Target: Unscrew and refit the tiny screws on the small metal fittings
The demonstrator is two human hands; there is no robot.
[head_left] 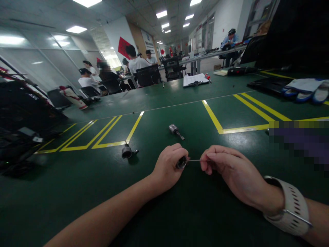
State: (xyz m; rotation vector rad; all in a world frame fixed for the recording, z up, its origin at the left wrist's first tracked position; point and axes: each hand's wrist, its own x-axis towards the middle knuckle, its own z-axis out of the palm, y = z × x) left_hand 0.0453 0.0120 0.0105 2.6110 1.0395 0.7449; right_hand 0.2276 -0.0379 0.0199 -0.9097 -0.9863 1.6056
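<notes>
My left hand (168,164) is closed around a metal hole saw (181,163), its round open mouth turned toward me. In my right hand (231,168), pinched between thumb and fingers, is a thin hex key (194,160). The key's far end reaches the side of the hole saw; whether it sits in a screw there is hidden by my left fingers. Beyond my hands a second hole saw (173,129) lies on its side with its shank pointing toward me. A third hole saw (126,152) stands mouth down at the left, with a small metal piece (135,151) beside it.
Yellow tape (213,118) marks boxes on the green table (159,116). A clipboard with paper (195,80) lies at the back, white and blue gloves (307,90) at the right. Dark equipment (20,106) stands at the left edge. Several people sit at tables farther off.
</notes>
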